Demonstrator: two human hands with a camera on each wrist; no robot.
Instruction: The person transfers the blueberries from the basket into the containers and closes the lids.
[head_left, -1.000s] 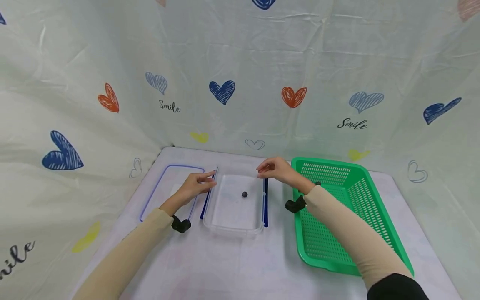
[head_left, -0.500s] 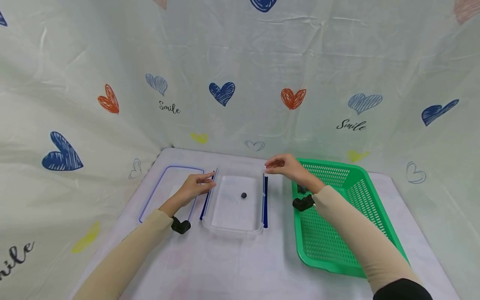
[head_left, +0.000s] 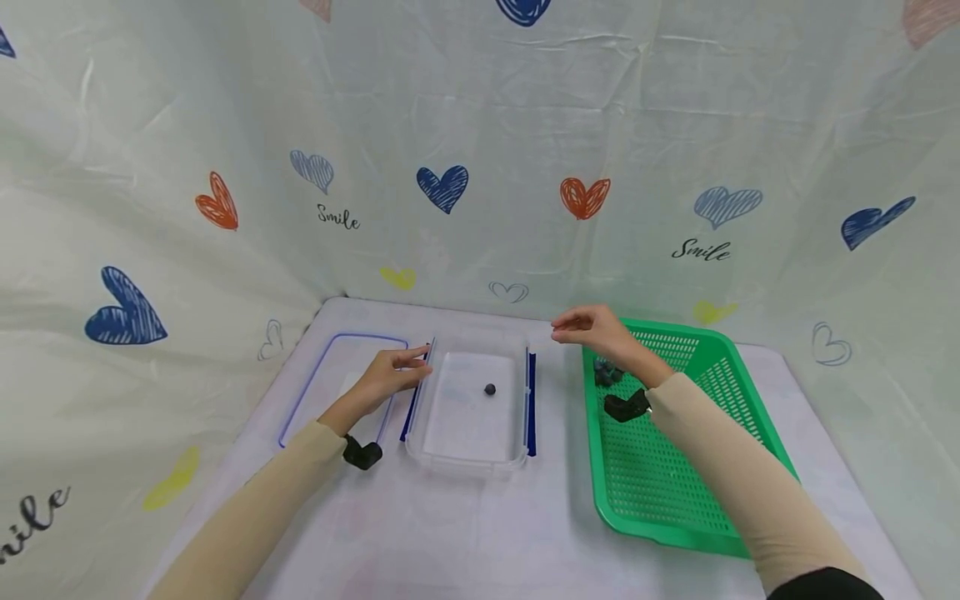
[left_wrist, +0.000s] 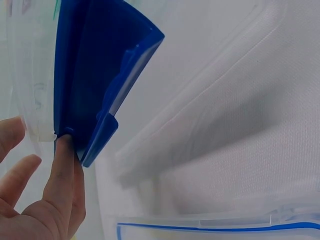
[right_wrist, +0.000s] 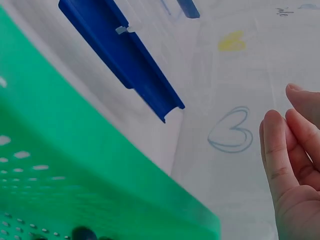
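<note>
A clear plastic food container [head_left: 465, 463], with blue latches hanging at its sides, stands mid-table. One small dark round fruit, like a blueberry [head_left: 490, 389], lies inside it. My left hand [head_left: 390, 375] is at the container's left rim. In the left wrist view its fairly straight fingers touch the lower end of the blue latch [left_wrist: 95, 65], thumb apart. Between the container and the green basket [head_left: 637, 535], my right hand [head_left: 596, 329] hovers near the basket's far left corner. Its fingers are loosely bent, with nothing visible between them and the thumb.
More dark round fruits [head_left: 606, 372] sit in the basket's far left part, partly behind my right wrist. A clear lid with a blue seal [head_left: 330, 354] lies left of the container, partly under my left arm. A patterned curtain [head_left: 510, 242] hangs behind the table.
My right hand has moved right, from above the container's far right corner toward the basket, uncovering more dark fruits there. My left hand stays put, and the single fruit remains in the container.
</note>
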